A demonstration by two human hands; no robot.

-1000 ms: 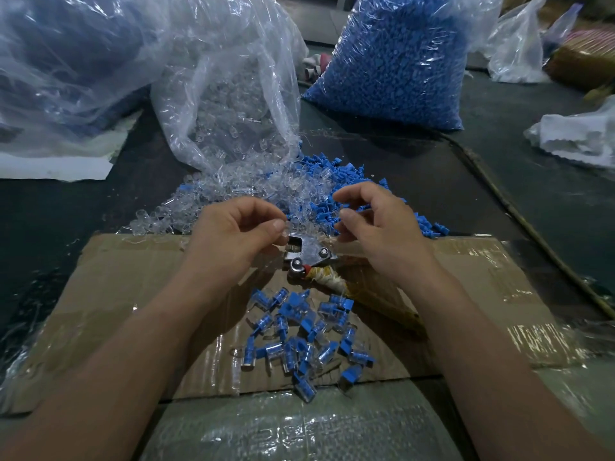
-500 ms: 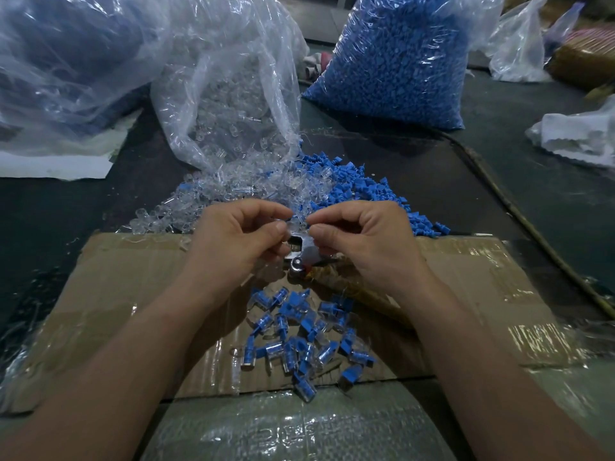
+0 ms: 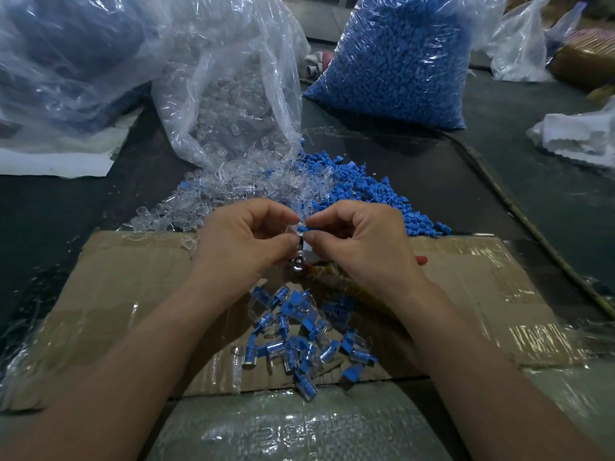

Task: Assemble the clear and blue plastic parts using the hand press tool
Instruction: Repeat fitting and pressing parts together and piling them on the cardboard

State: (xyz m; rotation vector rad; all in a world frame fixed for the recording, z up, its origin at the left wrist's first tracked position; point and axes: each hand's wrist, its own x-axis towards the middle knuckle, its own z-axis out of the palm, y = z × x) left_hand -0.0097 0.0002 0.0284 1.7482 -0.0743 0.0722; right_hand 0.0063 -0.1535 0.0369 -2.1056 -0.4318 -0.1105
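Observation:
My left hand (image 3: 244, 242) pinches a small clear plastic part (image 3: 295, 229) between thumb and forefinger. My right hand (image 3: 361, 242) pinches a small blue part (image 3: 303, 226) and holds it against the clear one, fingertips touching. Just below the fingers lies the metal hand press tool (image 3: 301, 261) on the cardboard sheet (image 3: 133, 277), mostly hidden by my hands, with its red handle tip (image 3: 422, 259) showing to the right. A loose heap of clear parts (image 3: 213, 194) and one of blue parts (image 3: 372, 191) lie behind my hands. Several assembled clear-and-blue pieces (image 3: 299, 334) lie between my forearms.
An open clear bag of clear parts (image 3: 229, 94) stands behind the heaps, a full bag of blue parts (image 3: 399, 61) at back right. A large crumpled bag (image 3: 66, 54) fills the back left. White cloth (image 3: 579, 134) lies at right. Bubble wrap (image 3: 299, 427) covers the near edge.
My right hand has moved left from the blue heap to meet my left hand, bringing a blue part to the clear part. Both hands now cover more of the press tool.

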